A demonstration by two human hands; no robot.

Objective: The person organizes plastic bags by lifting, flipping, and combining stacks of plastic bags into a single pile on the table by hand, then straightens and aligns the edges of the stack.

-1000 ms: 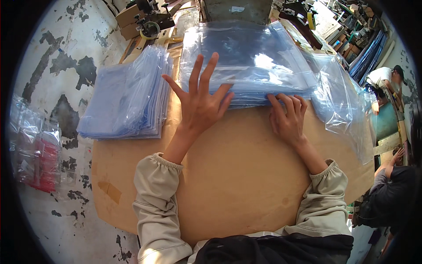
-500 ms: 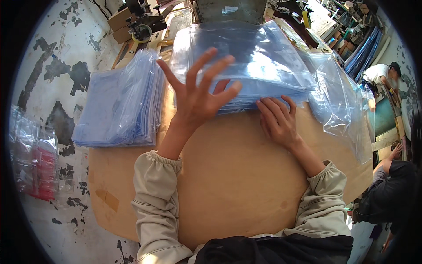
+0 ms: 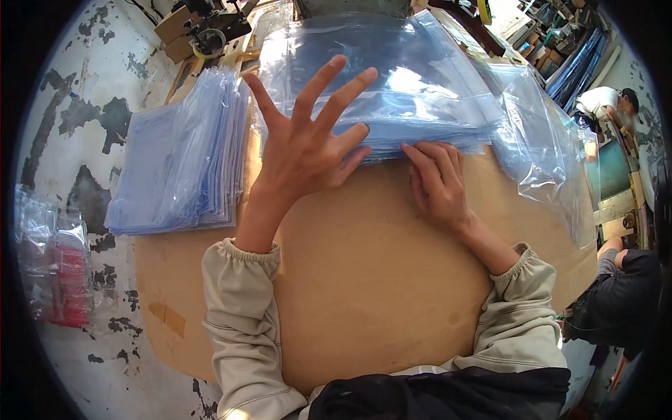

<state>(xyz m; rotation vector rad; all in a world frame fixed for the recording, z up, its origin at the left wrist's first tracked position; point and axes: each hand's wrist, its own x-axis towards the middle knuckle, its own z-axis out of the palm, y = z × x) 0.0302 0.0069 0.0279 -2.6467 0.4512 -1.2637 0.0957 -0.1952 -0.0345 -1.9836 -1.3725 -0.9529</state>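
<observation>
A stack of clear bluish plastic bags [image 3: 427, 105] lies on the far middle of the tan table. Over the left part of its near edge, my left hand [image 3: 304, 143] is open, its fingers spread wide and nothing held. My right hand [image 3: 439, 185] is at the same edge, farther right. Its fingers are bent and close together, with the tips at the front edge of the stack. The thumb is partly hidden, and whether a bag edge is pinched there cannot be made out.
Another pile of clear bags [image 3: 175, 157] sits at the table's left edge. Loose clear plastic [image 3: 539, 147] hangs over the right side. A clamp-like machine part [image 3: 210, 38] stands far left. Two people work at the right, one in black clothing [image 3: 616, 301] nearby.
My left hand stays spread, its lower fingers shifting slightly. My right hand's fingers, earlier resting on the stack's edge, now curl at it. The whole view has shifted a little.
</observation>
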